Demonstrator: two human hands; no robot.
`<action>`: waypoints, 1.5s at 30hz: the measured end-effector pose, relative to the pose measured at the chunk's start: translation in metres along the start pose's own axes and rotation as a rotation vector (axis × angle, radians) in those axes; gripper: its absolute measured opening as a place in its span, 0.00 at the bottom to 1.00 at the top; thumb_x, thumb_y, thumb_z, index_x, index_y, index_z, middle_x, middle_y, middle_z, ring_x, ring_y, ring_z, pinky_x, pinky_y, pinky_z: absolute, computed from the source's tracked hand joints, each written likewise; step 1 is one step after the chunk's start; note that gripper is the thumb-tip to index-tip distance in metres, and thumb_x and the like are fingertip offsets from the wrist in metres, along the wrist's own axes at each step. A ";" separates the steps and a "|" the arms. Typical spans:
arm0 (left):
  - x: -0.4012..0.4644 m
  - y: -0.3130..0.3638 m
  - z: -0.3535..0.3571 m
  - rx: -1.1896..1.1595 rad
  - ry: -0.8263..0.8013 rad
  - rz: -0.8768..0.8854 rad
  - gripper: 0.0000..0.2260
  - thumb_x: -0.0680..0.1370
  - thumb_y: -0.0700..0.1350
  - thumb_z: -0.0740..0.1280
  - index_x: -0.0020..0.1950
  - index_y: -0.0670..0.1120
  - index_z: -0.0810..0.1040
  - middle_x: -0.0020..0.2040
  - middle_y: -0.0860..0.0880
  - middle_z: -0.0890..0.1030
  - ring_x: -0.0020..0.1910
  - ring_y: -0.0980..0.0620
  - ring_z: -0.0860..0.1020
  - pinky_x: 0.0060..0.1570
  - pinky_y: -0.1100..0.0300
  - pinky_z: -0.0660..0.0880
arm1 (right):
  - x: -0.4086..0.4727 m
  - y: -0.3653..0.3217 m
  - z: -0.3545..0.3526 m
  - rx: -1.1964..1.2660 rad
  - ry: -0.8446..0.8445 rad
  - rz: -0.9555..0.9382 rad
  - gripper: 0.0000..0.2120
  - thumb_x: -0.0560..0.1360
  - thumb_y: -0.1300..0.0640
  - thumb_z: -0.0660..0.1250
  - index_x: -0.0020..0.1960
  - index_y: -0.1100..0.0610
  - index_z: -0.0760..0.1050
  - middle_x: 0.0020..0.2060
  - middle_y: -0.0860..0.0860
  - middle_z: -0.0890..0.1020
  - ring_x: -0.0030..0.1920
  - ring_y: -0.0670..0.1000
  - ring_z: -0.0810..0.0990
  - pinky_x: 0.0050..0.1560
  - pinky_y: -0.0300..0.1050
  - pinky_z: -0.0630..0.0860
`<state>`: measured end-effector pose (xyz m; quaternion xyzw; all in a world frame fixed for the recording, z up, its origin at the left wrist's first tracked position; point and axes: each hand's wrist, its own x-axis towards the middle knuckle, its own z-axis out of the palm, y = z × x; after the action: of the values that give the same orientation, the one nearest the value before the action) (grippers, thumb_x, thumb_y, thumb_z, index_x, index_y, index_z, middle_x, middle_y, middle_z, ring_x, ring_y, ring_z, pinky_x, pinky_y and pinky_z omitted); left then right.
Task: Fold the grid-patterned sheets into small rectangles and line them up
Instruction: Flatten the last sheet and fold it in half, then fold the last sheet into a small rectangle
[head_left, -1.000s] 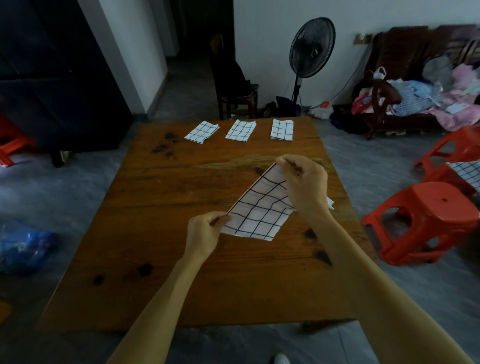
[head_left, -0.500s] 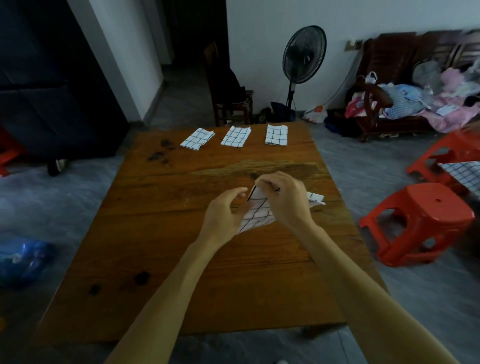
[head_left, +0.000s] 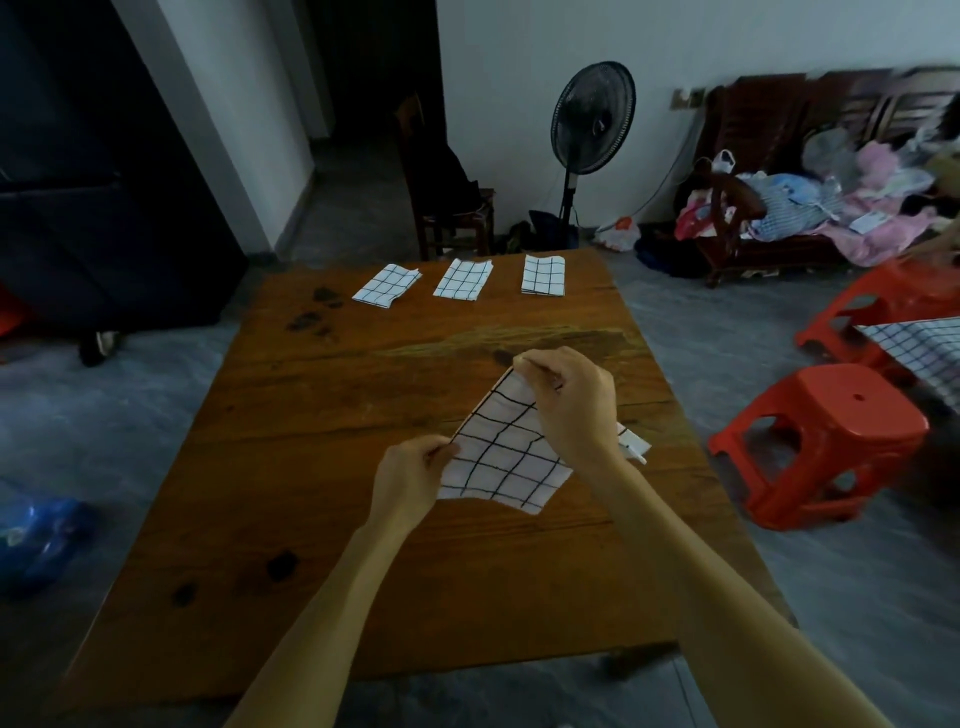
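A: Head view, where was the sheet?

B: Grid sheet (head_left: 506, 454) was held just above the table (head_left: 322, 519), mid-table, right of centre. Left hand (head_left: 408, 480) pinched its near-left corner, fingers curled onto the edge. Right hand (head_left: 571, 405) pinched the far corner, thumb and fingers clamped on it.

A: Axis?

B: Long axis ran diagonally, near-left to far-right, strung between the two pinches. The body of the sheet hung toward the person and right of that line. A small flap stuck out past the right wrist. Left hand was the nearer one to the person, right hand nearer the far edge.

A: Next fold?

B: Probably bringing one held corner over to the other; fabric was limp, so sag could skew the edges.

A: Table and room?

B: Brown wood, dark stains. Three folded sheets (head_left: 462, 280) lay in a row along the table's far edge, well apart from the hands. Beyond the table: a standing fan (head_left: 592, 119) and a dark chair. Right of the table: red stools (head_left: 826, 441), one carrying more grid fabric (head_left: 919, 353).
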<state>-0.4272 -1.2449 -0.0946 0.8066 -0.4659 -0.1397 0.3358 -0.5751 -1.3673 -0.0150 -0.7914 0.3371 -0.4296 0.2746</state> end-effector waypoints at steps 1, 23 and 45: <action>-0.001 0.000 -0.003 -0.011 -0.009 -0.025 0.11 0.80 0.52 0.62 0.57 0.50 0.79 0.50 0.56 0.81 0.46 0.57 0.79 0.45 0.60 0.77 | 0.001 -0.001 0.000 -0.008 0.020 -0.029 0.06 0.76 0.57 0.69 0.50 0.56 0.84 0.41 0.47 0.83 0.39 0.42 0.78 0.40 0.30 0.74; 0.021 -0.009 -0.039 -0.383 -0.051 0.110 0.09 0.77 0.51 0.67 0.55 0.50 0.78 0.47 0.54 0.81 0.45 0.57 0.80 0.44 0.61 0.79 | -0.014 0.019 0.021 -0.265 -0.581 0.213 0.19 0.78 0.51 0.67 0.31 0.51 0.65 0.26 0.47 0.69 0.27 0.46 0.67 0.28 0.38 0.59; 0.230 -0.107 0.097 -0.096 -0.259 -0.216 0.06 0.76 0.43 0.70 0.50 0.51 0.77 0.46 0.55 0.79 0.45 0.58 0.77 0.42 0.69 0.70 | 0.122 0.215 0.159 -0.442 -0.807 0.167 0.07 0.78 0.48 0.66 0.53 0.49 0.78 0.47 0.46 0.80 0.48 0.49 0.78 0.59 0.49 0.70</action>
<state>-0.2883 -1.4432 -0.2178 0.8103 -0.4087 -0.2997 0.2941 -0.4521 -1.5714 -0.1867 -0.9049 0.3494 0.0181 0.2425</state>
